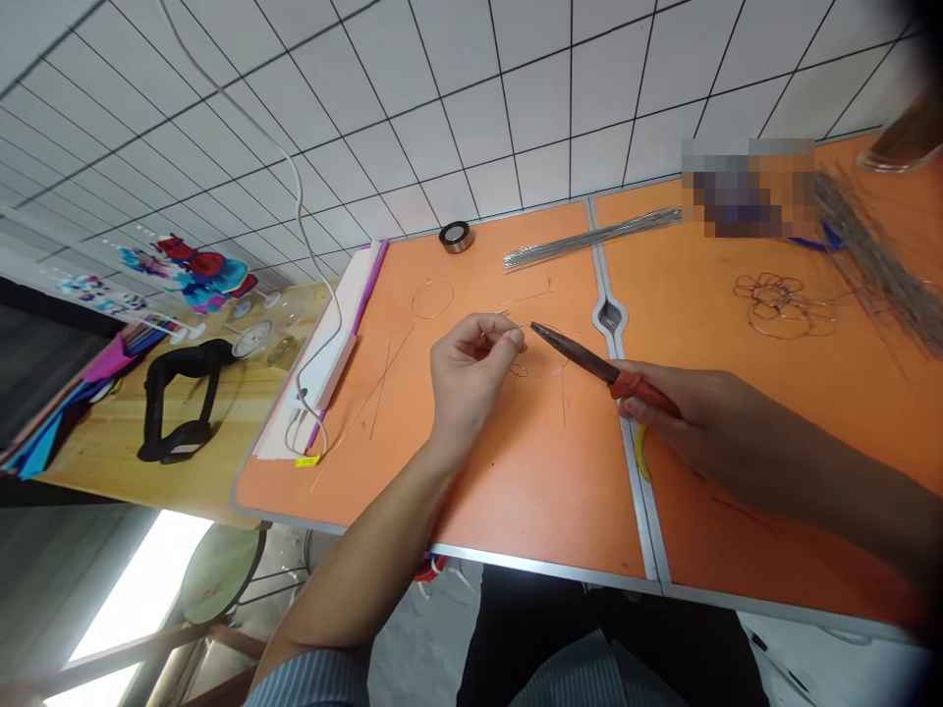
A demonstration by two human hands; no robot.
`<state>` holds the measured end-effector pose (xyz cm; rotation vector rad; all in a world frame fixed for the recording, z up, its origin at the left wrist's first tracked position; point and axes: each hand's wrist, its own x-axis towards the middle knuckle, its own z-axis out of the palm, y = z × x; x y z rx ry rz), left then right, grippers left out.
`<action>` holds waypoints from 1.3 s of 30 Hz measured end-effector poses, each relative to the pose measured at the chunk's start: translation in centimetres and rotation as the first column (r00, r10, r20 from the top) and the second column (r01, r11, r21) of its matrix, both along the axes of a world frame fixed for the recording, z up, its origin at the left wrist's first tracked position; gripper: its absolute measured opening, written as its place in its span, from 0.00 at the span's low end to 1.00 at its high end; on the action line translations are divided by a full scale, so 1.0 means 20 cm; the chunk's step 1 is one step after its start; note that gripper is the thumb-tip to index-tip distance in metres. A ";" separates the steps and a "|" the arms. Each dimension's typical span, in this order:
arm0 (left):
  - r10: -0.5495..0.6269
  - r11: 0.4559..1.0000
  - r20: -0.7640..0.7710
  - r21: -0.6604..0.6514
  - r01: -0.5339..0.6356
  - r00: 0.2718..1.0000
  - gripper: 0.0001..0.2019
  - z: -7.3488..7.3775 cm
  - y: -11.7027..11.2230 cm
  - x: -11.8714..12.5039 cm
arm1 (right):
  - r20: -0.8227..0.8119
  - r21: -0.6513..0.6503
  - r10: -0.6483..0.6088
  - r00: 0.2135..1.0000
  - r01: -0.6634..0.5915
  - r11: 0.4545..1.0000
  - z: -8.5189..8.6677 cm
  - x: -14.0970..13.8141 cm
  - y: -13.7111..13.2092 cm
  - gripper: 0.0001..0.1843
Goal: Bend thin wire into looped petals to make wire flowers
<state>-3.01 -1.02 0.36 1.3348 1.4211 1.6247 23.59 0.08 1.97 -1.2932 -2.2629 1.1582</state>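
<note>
My left hand (471, 378) pinches a thin wire (502, 333) between thumb and fingertips, above the orange table (530, 491). My right hand (685, 412) grips red-handled pliers (589, 358), their dark jaws pointing toward the left fingertips and apart from them. A small wire coil (519, 370) lies under the pliers' tip. Further left rests a thin wire loop (432, 299). A wire flower shape (781, 304) lies on the right, and a yellow object (642, 452) shows below my right hand.
A bundle of straight wires (593, 239) and a black tape roll (456, 236) sit at the table's far side. Another wire bundle (876, 260) lies at right, beside a pixelated patch. A white power strip (324, 353) lines the left edge. A cable (299, 196) runs up the tiled wall.
</note>
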 end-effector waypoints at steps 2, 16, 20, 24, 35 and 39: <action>-0.028 0.999 0.115 -0.039 0.032 0.993 0.07 0.00 0.01 -0.01 | 0.010 0.066 -0.013 1.000 0.013 0.998 -0.02 0.00 0.00 0.14; -0.127 0.946 0.399 -0.227 0.232 0.908 0.11 0.00 0.02 -0.02 | 0.102 0.222 -0.014 0.995 -0.009 0.975 -0.02 -0.03 -0.02 0.21; -0.126 0.921 0.458 -0.275 0.276 0.880 0.15 0.00 0.03 -0.02 | 0.115 0.264 -0.009 0.993 -0.022 0.964 -0.04 -0.03 -0.03 0.22; -0.137 0.898 0.527 -0.291 0.330 0.838 0.16 0.00 0.03 -0.02 | 0.110 0.285 -0.014 0.994 -0.018 0.958 -0.05 -0.02 -0.02 0.22; -0.184 0.863 0.605 -0.278 0.422 0.775 0.15 0.01 0.03 -0.04 | 0.060 0.121 0.023 0.998 -0.030 0.992 0.01 -0.04 -0.04 0.16; -0.206 0.869 0.577 -0.263 0.418 0.791 0.13 0.01 0.02 -0.03 | 0.041 0.075 -0.008 0.999 0.004 0.997 -0.01 -0.04 -0.05 0.15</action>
